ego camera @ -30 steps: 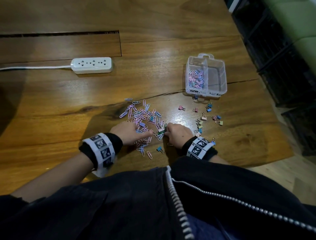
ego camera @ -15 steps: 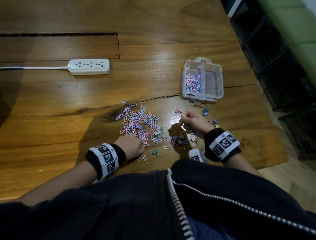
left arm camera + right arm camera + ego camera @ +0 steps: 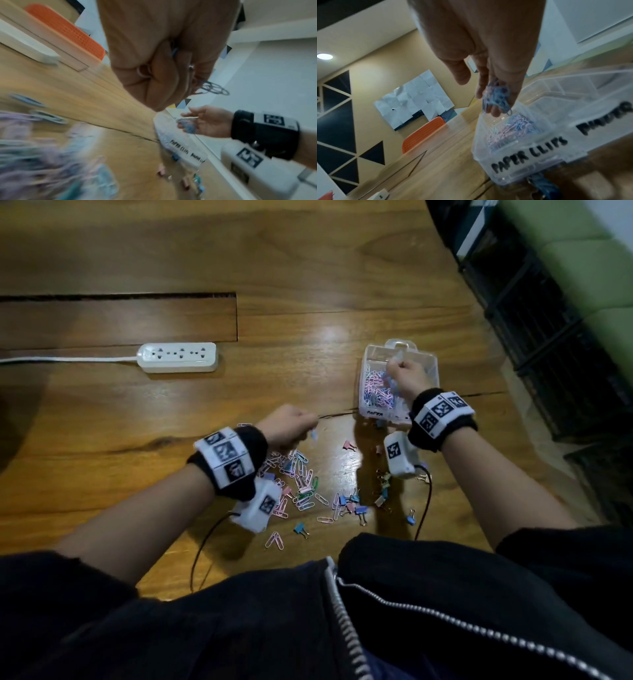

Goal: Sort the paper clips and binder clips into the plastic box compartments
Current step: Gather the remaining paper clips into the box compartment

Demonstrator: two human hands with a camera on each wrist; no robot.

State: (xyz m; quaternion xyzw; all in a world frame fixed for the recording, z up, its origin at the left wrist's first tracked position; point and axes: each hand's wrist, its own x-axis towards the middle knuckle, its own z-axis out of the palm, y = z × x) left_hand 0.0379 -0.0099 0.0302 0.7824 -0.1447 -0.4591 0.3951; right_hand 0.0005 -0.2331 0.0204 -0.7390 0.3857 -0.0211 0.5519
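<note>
A clear plastic box (image 3: pixel 430 371) stands on the wooden table, and its left compartment, labelled PAPER CLIPS (image 3: pixel 529 154), holds pastel paper clips. My right hand (image 3: pixel 400 373) hovers over that compartment, its fingers curled round a small bunch of paper clips (image 3: pixel 497 98). My left hand (image 3: pixel 294 424) is a fist lifted above the loose paper clip pile (image 3: pixel 298 477), with clips (image 3: pixel 213 88) poking out of it. Several binder clips (image 3: pixel 356 505) lie scattered right of the pile and in front of the box. The right compartment looks empty.
A white power strip (image 3: pixel 178 357) with its cable lies at the far left. A long groove (image 3: pixel 120 296) crosses the tabletop behind it. The table's edge curves away on the right, beside black wire racks (image 3: pixel 548 344). An orange chair (image 3: pixel 423 134) stands beyond the table.
My right hand went from the pile forward and right to above the box, carrying paper clips. My left hand closed on clips and lifted off the pile toward the box.
</note>
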